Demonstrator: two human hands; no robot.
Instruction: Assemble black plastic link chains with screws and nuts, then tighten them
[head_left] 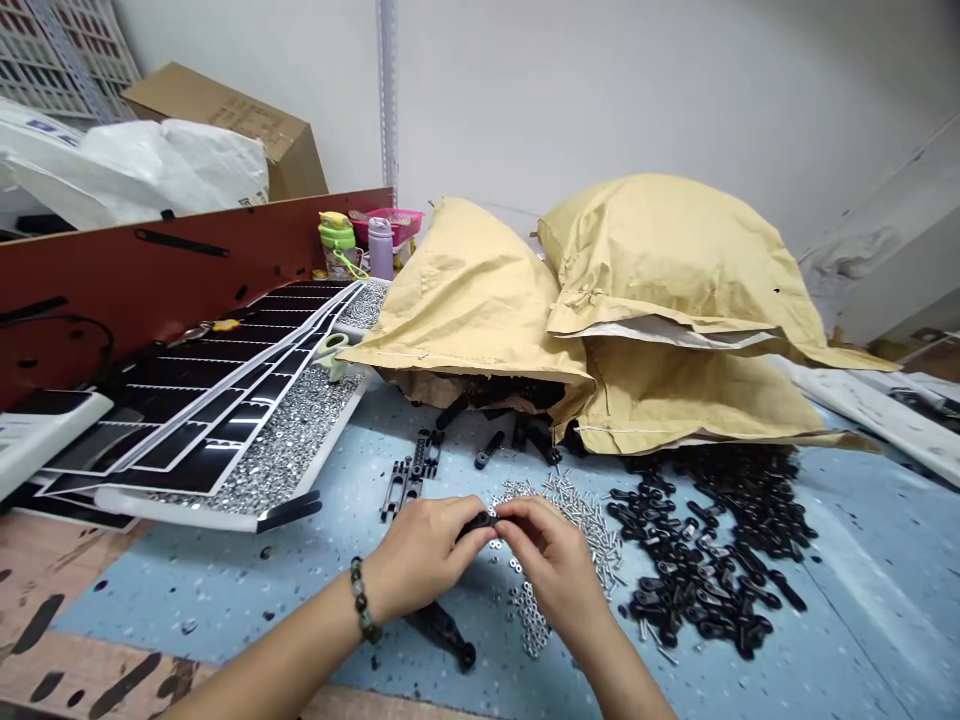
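Note:
My left hand (pixel 427 550), with a beaded bracelet (pixel 361 600) at its wrist, grips a small black plastic part (pixel 478 522) between thumb and fingers. At the part's right end my right hand (pixel 553 562) is closed in a pinch; its fingertips hide whatever is between them. Loose silver screws (pixel 596 530) lie behind and beside my right hand, and a heap of small nuts (pixel 531 620) lies just under it. A larger black arm-shaped piece (pixel 446 635) rests below my left wrist. Behind my left hand lies a black slotted assembly (pixel 409 480).
To the right spreads a pile of black plastic links (pixel 697 570). An opened paper sack (pixel 480 290) with black parts at its mouth stands behind, beside a stacked sack (pixel 660 250). On the left are a nut-filled tray (pixel 289 440), black sheets (pixel 187 370) and scissors (pixel 332 350).

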